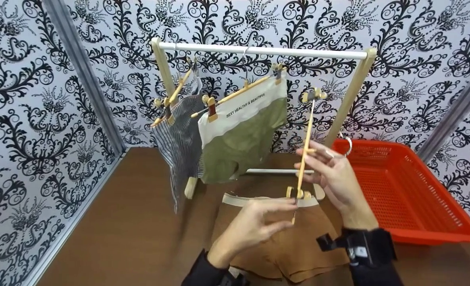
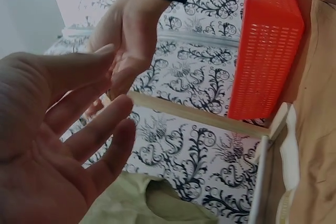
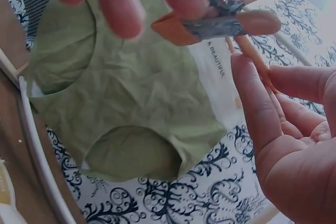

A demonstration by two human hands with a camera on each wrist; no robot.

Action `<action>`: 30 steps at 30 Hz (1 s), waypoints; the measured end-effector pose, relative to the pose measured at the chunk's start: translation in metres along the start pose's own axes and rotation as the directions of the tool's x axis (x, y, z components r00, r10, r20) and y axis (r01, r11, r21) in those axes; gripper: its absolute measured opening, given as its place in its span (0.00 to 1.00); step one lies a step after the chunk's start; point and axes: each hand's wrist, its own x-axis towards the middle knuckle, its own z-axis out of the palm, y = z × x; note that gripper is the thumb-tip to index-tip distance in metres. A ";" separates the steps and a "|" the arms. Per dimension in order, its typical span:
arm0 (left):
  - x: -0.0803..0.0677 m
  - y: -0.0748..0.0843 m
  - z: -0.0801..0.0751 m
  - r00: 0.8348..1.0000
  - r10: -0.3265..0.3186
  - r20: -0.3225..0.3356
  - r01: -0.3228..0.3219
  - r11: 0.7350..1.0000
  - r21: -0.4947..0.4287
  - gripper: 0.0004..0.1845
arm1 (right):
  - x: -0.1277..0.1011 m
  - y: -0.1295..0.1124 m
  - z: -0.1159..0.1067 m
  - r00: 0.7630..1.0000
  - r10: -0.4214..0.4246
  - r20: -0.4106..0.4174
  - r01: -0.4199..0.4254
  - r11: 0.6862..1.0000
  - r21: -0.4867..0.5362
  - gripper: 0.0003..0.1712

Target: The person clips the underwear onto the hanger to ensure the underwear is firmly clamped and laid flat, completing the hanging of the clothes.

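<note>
My right hand (image 1: 340,176) grips the middle of a light wooden clip hanger (image 1: 308,135), its bar standing nearly upright. The metal hook (image 1: 350,146) sticks out to the right beyond that hand. At the lower end, the thumb and fingers of my left hand (image 1: 253,222) pinch the bar tip beside the lower clip (image 1: 298,193). In the right wrist view a clip (image 3: 218,27) shows close up, right-hand fingers by it. Brown underpants (image 1: 278,246) with a pale waistband lie flat on the table beneath both hands.
A small rack with a white rail (image 1: 262,49) carries green-and-white underpants (image 1: 243,139) and a striped grey garment (image 1: 181,135) on clip hangers. Right of the rack sits a red plastic basket (image 1: 413,190). Patterned walls (image 1: 80,139) enclose the brown table (image 1: 120,222).
</note>
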 end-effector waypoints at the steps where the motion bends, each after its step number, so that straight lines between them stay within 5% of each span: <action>1: -0.002 -0.003 0.001 1.000 -0.015 0.014 0.015 1.000 -0.004 0.19 | -0.002 0.005 0.000 1.000 -0.006 -0.011 0.006 1.000 0.002 0.32; 13: -0.017 -0.026 0.020 0.985 -0.136 0.106 0.137 0.991 0.000 0.20 | -0.013 0.047 -0.004 0.996 -0.012 -0.088 0.022 0.994 0.110 0.29; 30: -0.021 -0.028 0.021 0.977 -0.141 0.158 0.126 0.987 0.102 0.19 | -0.020 0.062 -0.006 0.997 0.025 -0.079 -0.021 0.998 0.058 0.25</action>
